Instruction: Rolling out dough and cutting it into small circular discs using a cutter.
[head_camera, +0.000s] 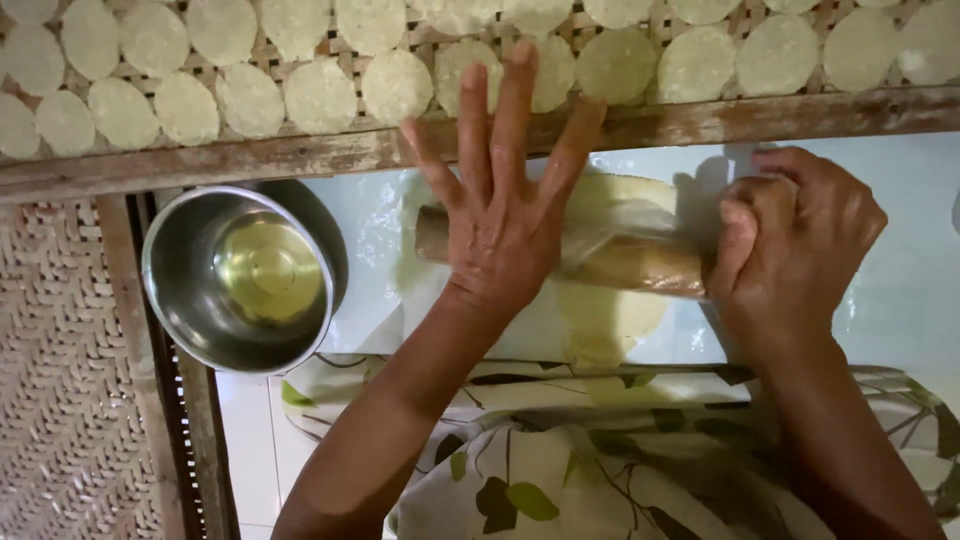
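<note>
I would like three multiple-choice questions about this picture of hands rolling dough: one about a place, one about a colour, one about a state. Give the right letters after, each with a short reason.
1. Where is the metal bowl?
A. on the woven tray
B. left of the rolling pin
C. right of the right hand

2. What colour are the round discs on the woven tray?
A. dark brown
B. bright red
C. pale cream

3. How does the left hand lie on the rolling pin?
A. open, fingers spread
C. closed in a fist
B. lifted clear of it

Answers:
1 B, the bowl sits at the left edge of the white surface, beside the pin's end.
2 C, every disc is pale cream.
3 A, the palm presses flat with fingers fanned, while the right hand curls around the pin's other end.
</note>
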